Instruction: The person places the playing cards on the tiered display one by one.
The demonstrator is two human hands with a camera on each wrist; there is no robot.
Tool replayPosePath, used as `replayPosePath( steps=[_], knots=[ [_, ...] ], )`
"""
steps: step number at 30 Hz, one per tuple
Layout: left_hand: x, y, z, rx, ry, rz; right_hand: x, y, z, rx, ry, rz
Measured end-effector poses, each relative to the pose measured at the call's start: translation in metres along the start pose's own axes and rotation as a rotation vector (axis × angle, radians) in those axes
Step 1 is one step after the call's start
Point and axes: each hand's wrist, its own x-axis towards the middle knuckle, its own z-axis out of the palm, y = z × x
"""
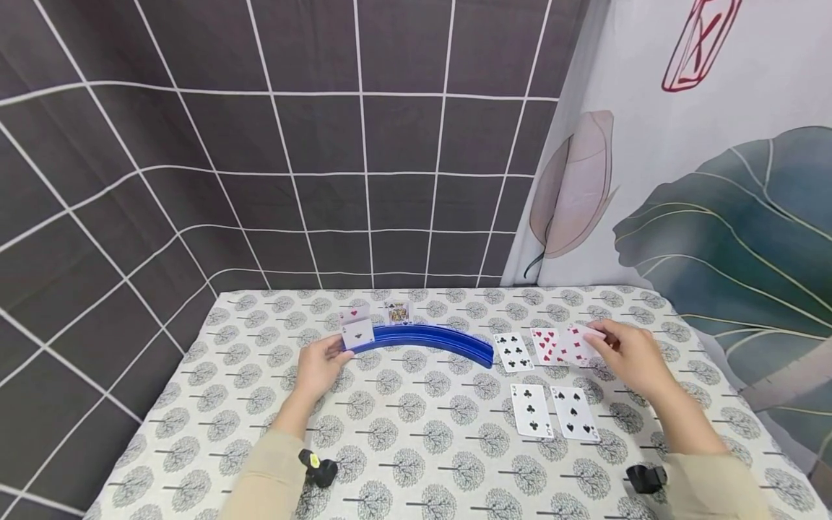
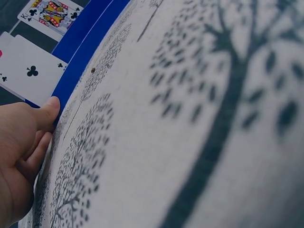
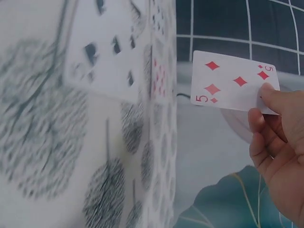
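Observation:
My left hand (image 1: pixel 318 367) grips the left end of a curved blue card holder (image 1: pixel 432 336), its thumb on the front face. An ace of clubs (image 2: pixel 31 71) stands in the holder there, with a hearts card (image 1: pixel 353 313) partly hidden behind it. Farther along stands a king of clubs (image 2: pixel 50 16). Between thumb and fingers my right hand (image 1: pixel 630 354) pinches a five of diamonds (image 3: pixel 227 78), held above the table at the right. Just left of it lies a red hearts card (image 1: pixel 543 338), partly covered from view.
A clubs card (image 1: pixel 513 352) lies by the holder's right end. Nearer me are a three of clubs (image 1: pixel 531 412) and a five of spades (image 1: pixel 575 413), face up. A tree-patterned cloth covers the table (image 1: pixel 403 462). A dark gridded curtain (image 1: pixel 318 137) hangs behind.

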Motion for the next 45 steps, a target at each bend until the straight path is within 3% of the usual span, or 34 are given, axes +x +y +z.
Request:
replayPosePath(
  steps=[21, 34, 45],
  knots=[
    [0.001, 0.001, 0.001, -0.013, 0.013, 0.01, 0.032, -0.036, 0.027, 0.108, -0.01, -0.058],
    [-0.002, 0.003, 0.0, 0.0, 0.012, -0.003, 0.048, -0.061, 0.037, 0.14, -0.027, -0.079],
    [-0.001, 0.004, 0.0, 0.006, 0.01, -0.004, 0.069, -0.076, 0.05, 0.145, -0.018, -0.146]
  ],
)
